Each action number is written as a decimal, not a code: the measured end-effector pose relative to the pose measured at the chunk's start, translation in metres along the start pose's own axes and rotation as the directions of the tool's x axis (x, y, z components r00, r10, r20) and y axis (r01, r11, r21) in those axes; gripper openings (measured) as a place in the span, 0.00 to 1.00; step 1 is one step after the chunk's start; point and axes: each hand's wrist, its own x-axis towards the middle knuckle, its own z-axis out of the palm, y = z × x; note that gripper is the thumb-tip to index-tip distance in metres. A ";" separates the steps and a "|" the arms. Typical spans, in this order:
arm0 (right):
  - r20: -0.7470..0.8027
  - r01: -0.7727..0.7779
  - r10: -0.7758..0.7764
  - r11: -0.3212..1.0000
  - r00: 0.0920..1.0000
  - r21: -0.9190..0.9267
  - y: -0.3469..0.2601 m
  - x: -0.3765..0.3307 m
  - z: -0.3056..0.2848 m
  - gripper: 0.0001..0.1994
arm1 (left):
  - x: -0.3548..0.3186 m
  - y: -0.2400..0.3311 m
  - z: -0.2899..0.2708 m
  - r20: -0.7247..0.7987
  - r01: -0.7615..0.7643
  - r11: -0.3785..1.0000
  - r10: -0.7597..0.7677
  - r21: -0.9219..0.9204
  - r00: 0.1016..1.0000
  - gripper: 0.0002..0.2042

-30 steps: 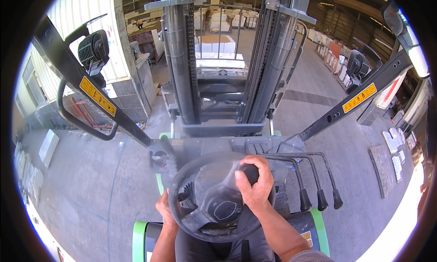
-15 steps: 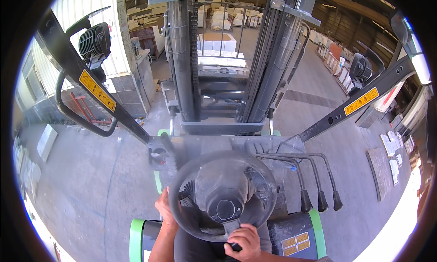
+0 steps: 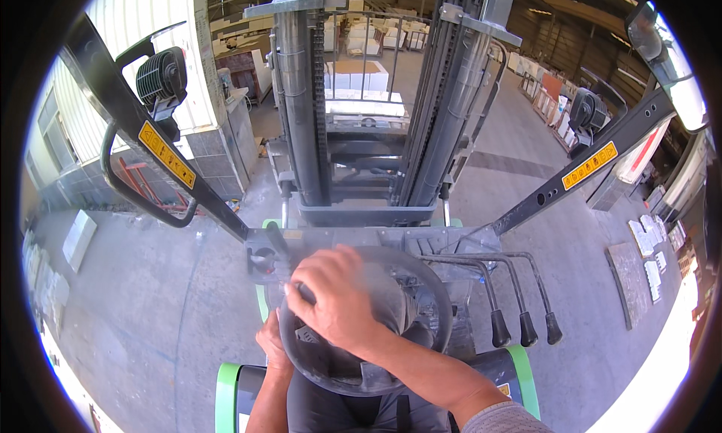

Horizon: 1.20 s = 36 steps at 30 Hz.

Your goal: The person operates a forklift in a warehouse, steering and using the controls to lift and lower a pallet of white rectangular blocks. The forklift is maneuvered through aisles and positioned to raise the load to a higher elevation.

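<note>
Forklift cab seen from above. The steering wheel (image 3: 367, 320) sits near-centre, just in front of the seated person, w/ the mast (image 3: 376, 102) rising on the far side of it.

Handling, as judged: the wheel is a stiff, hard ring fixed on its column, so it won't be lifted, only turned. The rim looks smooth and prob a bit slippery under a bare palm. Best taken at the rim or at a spinner knob, if one is there; none can be made out here bc it'd be hidden under the hand.

Right hand (image 3: 331, 301): laid over the far-left part of the rim, forearm crossed diagonally over the wheel from the near right, wrist bent down. Fingers are curled over the rim, so the grip looks closed on it, tho it's motion-blurred and exactly what's clasped underneath can't be told.

Left hand (image 3: 272, 344): tucked low at the near-left of the rim, mostly covered by the right arm. It touches the wheel edge, but whether the grip is closed can't be told.

Three black-knobbed levers (image 3: 525, 324) stand to the right of the wheel, untouched. Concrete floor (image 3: 150, 297) all around.
</note>
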 end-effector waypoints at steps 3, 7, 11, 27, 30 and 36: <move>-0.078 -0.128 0.122 0.989 0.989 -0.073 0.024 -0.001 -0.036 0.10 | 0.003 0.003 0.000 -0.057 -0.032 0.999 0.034 0.030 0.998 0.18; -0.209 -0.302 0.279 0.949 0.937 -0.087 0.038 -0.029 -0.067 0.10 | 0.001 -0.001 0.001 -0.049 0.007 1.000 -0.006 0.020 0.999 0.18; -0.247 -0.494 0.482 0.869 0.841 0.015 0.036 -0.069 -0.091 0.10 | -0.002 -0.009 0.001 0.023 0.072 0.997 -0.072 -0.033 0.997 0.19; -0.239 -0.491 0.497 0.867 0.834 0.086 0.038 -0.081 -0.100 0.10 | 0.038 -0.007 -0.007 0.183 0.013 0.998 -0.003 -0.053 0.983 0.22; -0.226 -0.486 0.495 0.868 0.839 0.100 0.040 -0.082 -0.104 0.10 | 0.067 -0.004 -0.008 0.283 -0.025 1.000 0.025 -0.005 0.959 0.22; -0.192 -0.471 0.480 0.877 0.856 0.095 0.051 -0.078 -0.103 0.10 | 0.064 0.011 -0.001 0.279 0.311 0.928 -0.250 -0.204 0.927 0.22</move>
